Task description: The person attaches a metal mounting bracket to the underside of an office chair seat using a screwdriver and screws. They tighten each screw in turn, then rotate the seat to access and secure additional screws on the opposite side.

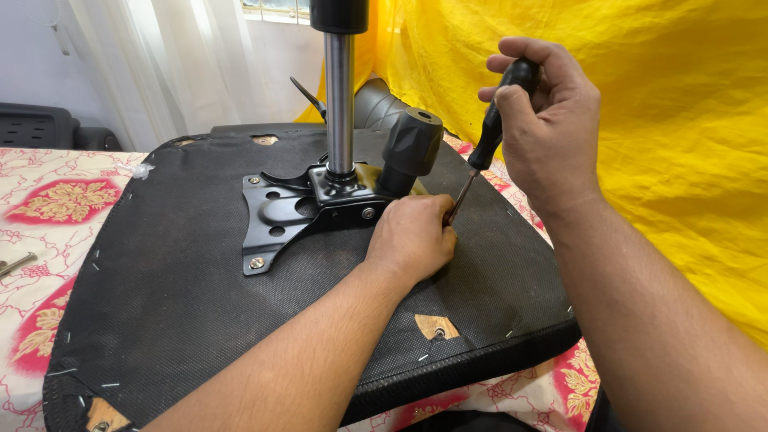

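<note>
Metal plate (276, 212) on upturned seat (184, 296) on table (48, 216), column (339, 96) on plate, curtain (680, 120) behind.

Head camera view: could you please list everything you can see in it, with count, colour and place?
Chair seat underside: one, black fabric, lying on the table, stapled along its edges.
Metal mounting plate: one, black, bolted at the seat's centre.
Gas lift column: one, silver, upright from the plate.
Knob: one, black, right of the column.
Screwdriver: one, black handle, tip down by the plate's right edge.
Tablecloth: one, white with red floral print, under the seat.
Yellow cloth: one, hanging at right.
White curtain: one, behind at left.
Left hand: on the seat, steadying the screwdriver's tip.
Right hand: gripping the screwdriver's handle.
</note>
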